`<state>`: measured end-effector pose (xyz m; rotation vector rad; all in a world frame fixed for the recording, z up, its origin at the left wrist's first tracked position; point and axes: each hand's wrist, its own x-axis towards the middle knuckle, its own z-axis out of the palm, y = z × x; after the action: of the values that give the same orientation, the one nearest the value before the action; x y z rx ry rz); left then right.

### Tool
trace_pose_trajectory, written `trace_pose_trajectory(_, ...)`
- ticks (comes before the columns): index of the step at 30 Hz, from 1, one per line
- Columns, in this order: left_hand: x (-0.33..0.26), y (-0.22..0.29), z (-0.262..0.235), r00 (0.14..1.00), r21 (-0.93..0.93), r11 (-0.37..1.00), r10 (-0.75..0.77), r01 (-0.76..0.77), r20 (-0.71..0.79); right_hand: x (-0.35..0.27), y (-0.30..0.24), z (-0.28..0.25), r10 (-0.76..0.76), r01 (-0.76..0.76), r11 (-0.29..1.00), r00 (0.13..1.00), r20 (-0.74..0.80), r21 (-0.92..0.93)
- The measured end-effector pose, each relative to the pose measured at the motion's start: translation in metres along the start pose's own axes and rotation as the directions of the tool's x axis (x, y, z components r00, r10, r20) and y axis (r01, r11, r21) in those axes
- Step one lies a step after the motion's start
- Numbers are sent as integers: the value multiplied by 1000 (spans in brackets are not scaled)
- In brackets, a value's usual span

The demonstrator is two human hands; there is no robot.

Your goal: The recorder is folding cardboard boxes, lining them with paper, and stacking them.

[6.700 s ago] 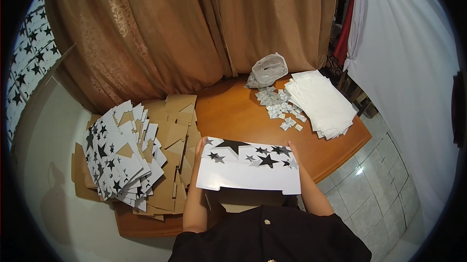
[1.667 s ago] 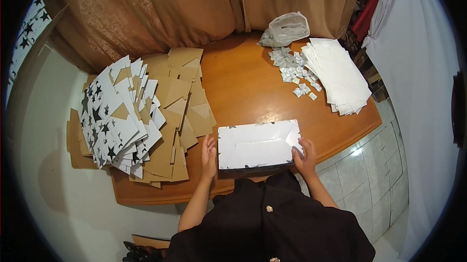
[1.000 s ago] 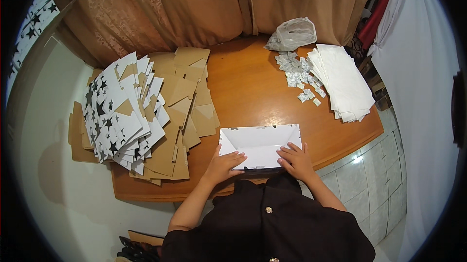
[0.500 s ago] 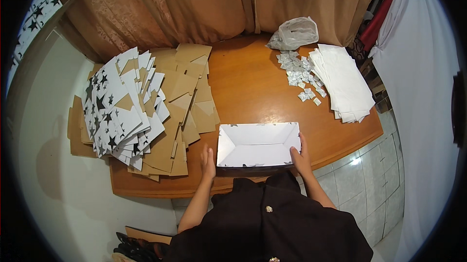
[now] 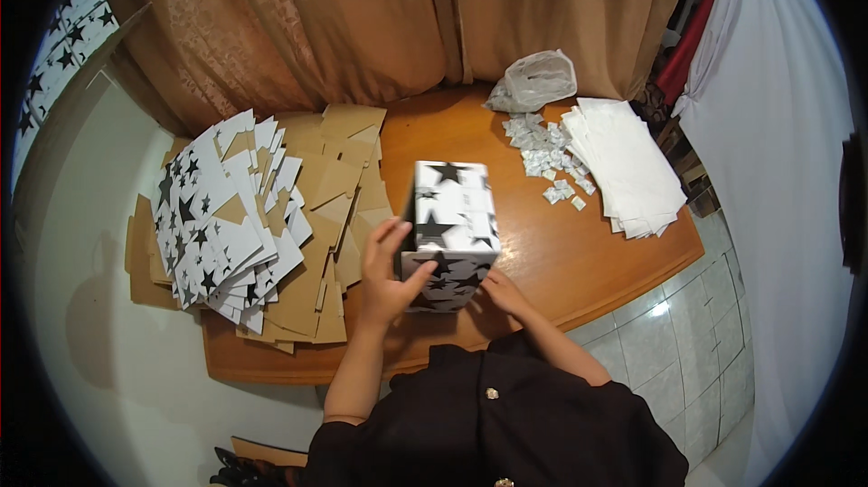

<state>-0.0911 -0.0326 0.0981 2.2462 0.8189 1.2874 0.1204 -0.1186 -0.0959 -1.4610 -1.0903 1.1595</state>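
Note:
A white cardboard box (image 5: 452, 208) printed with black stars is tipped up on end in front of me, its patterned outside facing up and toward me. My left hand (image 5: 391, 272) grips its left side, the thumb lying across the near face and the fingers at the left edge. At the lower right corner, my right hand (image 5: 503, 292) touches the box; its fingertips are partly hidden behind it. The inside of the box faces away from view.
On the left lie stacked flat star-printed cardboard sheets (image 5: 217, 225) and brown cardboard blanks (image 5: 339, 161). Several small silvery packets (image 5: 547, 148) are scattered near a clear plastic bag (image 5: 542, 80). White paper sheets (image 5: 628, 170) lie at the right of the wooden table (image 5: 579, 279).
The box has turned from lying with its white inside facing up to standing on end with its stars showing. My left hand has closed on it; my right hand has moved left and lower.

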Motion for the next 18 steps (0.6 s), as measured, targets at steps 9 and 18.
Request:
trace_pose_trajectory(9,-6,0,78,909,-213,955,266,-205,320,-41,-82,-54,92,186,422,965,-246,887)
trace_pose_trajectory(18,-15,-15,83,743,-74,944,300,-322,599,-78,-74,-100,232,147,746,857,-460,649)
